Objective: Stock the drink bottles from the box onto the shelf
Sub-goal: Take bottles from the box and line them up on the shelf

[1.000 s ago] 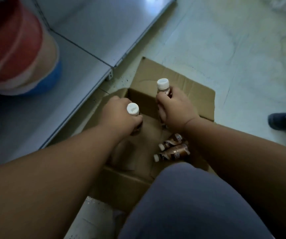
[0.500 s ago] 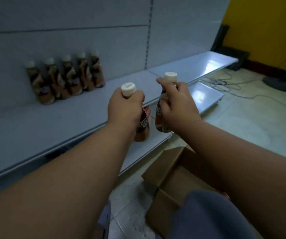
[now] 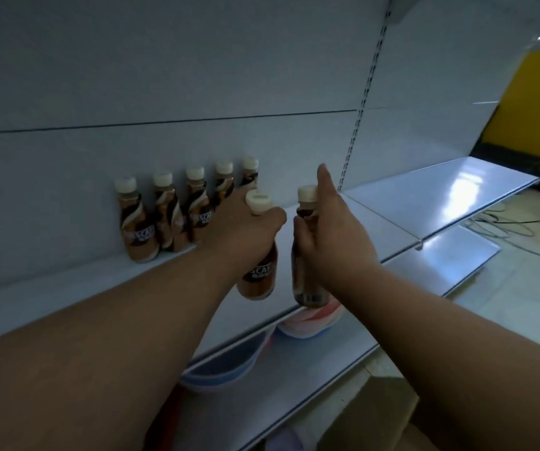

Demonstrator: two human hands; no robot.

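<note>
My left hand [image 3: 242, 229] grips a brown coffee drink bottle [image 3: 258, 275] with a cream cap, held over the white shelf [image 3: 67, 288]. My right hand [image 3: 333, 236] grips a second bottle [image 3: 306, 288] of the same kind beside it, index finger sticking up. Both bottles hang near the shelf's front edge. A row of several matching bottles [image 3: 171, 219] stands at the back of the shelf against the grey back panel, just behind my left hand. A corner of the cardboard box [image 3: 379, 418] shows at the bottom right on the floor.
The shelf continues to the right as a glossy white board [image 3: 441, 193]. A lower shelf [image 3: 294, 379] holds red, white and blue round packs [image 3: 307, 323]. Cables [image 3: 522, 229] lie on the floor at the right, before a yellow wall [image 3: 538, 102].
Both hands lifted a bottle each out of the box and carried them up and forward to the shelf. My view rose from the box to the shelf.
</note>
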